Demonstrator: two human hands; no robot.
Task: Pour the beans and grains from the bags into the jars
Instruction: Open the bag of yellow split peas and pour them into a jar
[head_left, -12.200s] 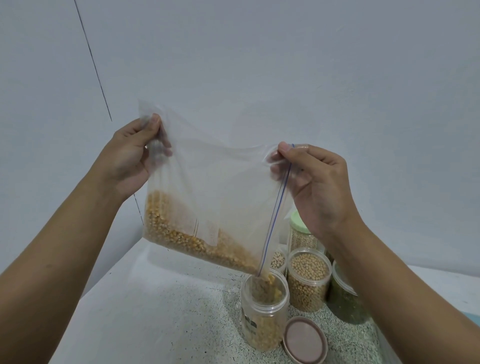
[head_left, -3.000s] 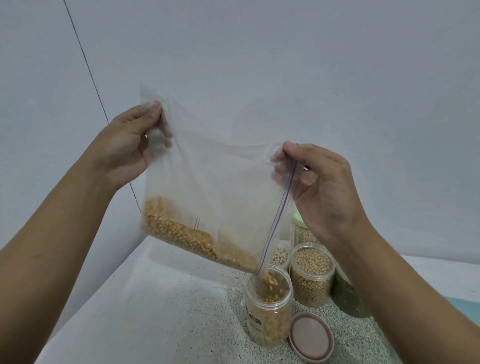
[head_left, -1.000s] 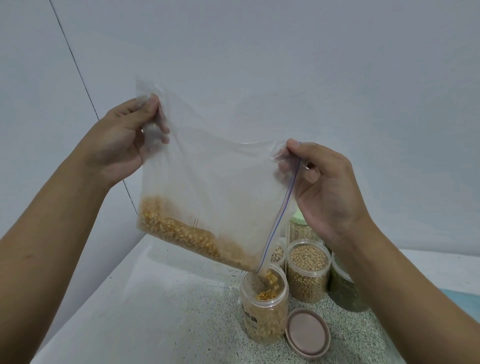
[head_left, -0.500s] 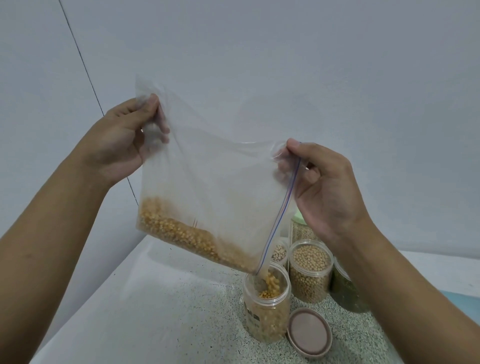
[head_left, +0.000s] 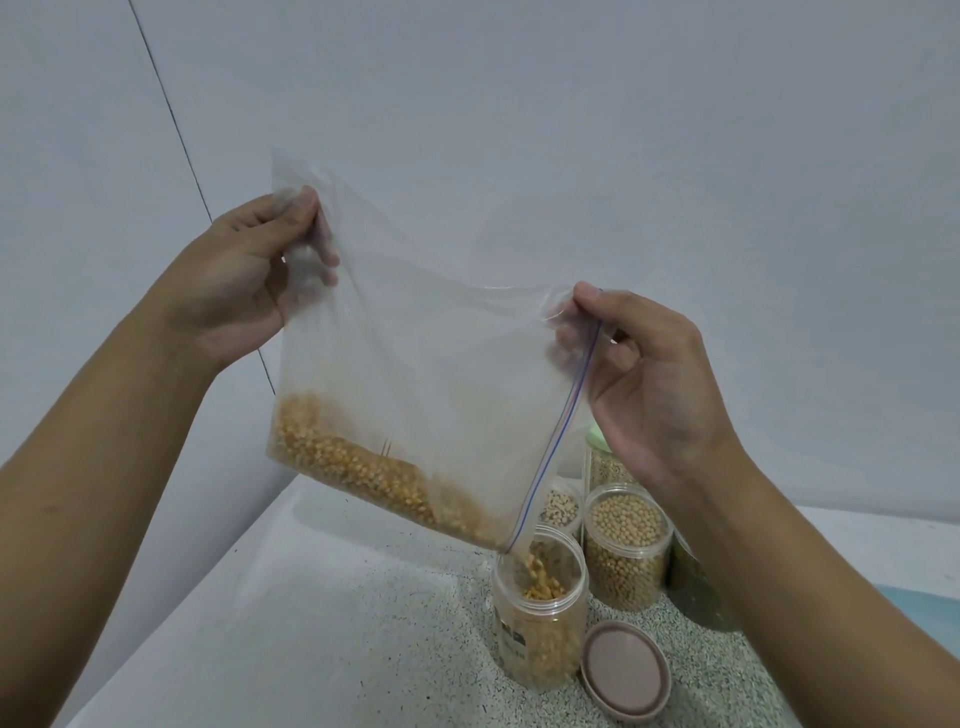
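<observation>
zip bag (head_left: 415, 364) is pinched at a far corner by the left hand (head_left: 244, 280), zip-end corner by the right hand (head_left: 639, 374) | open jar (head_left: 540, 613) sits straight below the low zip corner, nearer the right hand | yellow grains (head_left: 358, 467) are heaped along the low edge, sloping down-right toward the jar

Less yellow grain (head_left: 353, 467) in bag (head_left: 431, 374) than twelve seconds ago: band along lower edge thinner, drawn down toward zip corner. Higher fill in open jar (head_left: 540, 623): from about half up to near neck, fresh heap piled just under rim. Left hand (head_left: 244, 280) raised above earlier height relative to right hand (head_left: 649, 384); closed end of bag lifted, tilt steeper. Since half second ago: few more kernels mid-fall through corner opening into jar mouth.
</observation>
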